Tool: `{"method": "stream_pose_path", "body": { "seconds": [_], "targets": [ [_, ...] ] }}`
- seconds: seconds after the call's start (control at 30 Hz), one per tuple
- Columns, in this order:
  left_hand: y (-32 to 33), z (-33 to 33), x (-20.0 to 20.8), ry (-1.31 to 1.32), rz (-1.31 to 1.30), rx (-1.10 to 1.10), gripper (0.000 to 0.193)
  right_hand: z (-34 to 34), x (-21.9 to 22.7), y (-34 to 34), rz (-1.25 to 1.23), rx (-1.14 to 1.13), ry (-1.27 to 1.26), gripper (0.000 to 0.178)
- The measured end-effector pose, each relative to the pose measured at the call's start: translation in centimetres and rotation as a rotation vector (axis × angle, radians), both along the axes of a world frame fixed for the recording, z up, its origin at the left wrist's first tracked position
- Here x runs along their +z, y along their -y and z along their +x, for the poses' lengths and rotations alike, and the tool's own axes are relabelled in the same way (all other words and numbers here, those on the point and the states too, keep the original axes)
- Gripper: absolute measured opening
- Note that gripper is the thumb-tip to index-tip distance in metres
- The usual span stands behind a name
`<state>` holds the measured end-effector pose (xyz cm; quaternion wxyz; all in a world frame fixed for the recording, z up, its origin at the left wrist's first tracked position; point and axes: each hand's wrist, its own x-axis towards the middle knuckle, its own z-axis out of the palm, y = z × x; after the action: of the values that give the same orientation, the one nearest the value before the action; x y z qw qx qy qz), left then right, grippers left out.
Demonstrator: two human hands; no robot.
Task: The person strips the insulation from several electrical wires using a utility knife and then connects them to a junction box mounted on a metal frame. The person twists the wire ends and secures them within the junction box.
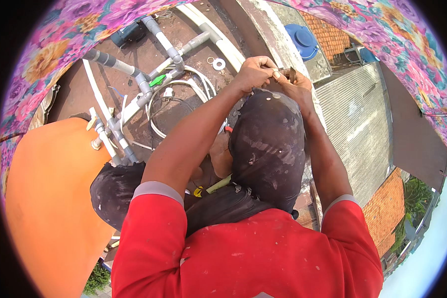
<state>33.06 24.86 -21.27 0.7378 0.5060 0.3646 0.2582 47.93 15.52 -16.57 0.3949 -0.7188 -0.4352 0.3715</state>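
Above my raised knee, in dark trousers, my two hands meet at fingertip height near the ledge. My left hand (254, 75) is closed, its thumb and fingers pinched at something thin that I cannot make out. My right hand (298, 90) is also closed, touching the left at the fingertips. A small dark, flat piece (292, 75) shows between its fingers; its kind is too small to tell. Left of my hands, a white flat ring (219, 64) lies on the brown floor. A loose coil of white cable or thin hose (150, 119) lies nearer, beside my left forearm.
Grey and white pipes (173, 52) with a green valve handle (157, 80) stand at the left. A blue pump (128, 34) is behind them, an orange tank (54, 198) nearer. A pale ledge (266, 30) borders lower corrugated roofing (355, 124). Flowered fabric (39, 64) hangs overhead.
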Motion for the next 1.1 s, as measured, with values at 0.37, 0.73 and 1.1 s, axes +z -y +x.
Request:
{"method": "stream_pose_path", "body": {
  "seconds": [0.37,0.73,1.1],
  "targets": [
    [2.5,-12.8,16.4,0.257,0.194,0.369,0.007,-9.7,15.7,-3.9,0.271,0.273,-0.282,0.023],
    [12.9,-22.6,20.4,0.449,0.144,0.671,0.007,-20.6,20.5,0.7,0.335,0.535,-0.210,0.019],
    [19.9,-27.5,20.4,0.291,0.304,0.681,0.010,-25.4,20.9,5.1,0.176,0.613,-0.277,0.015]
  ]
}}
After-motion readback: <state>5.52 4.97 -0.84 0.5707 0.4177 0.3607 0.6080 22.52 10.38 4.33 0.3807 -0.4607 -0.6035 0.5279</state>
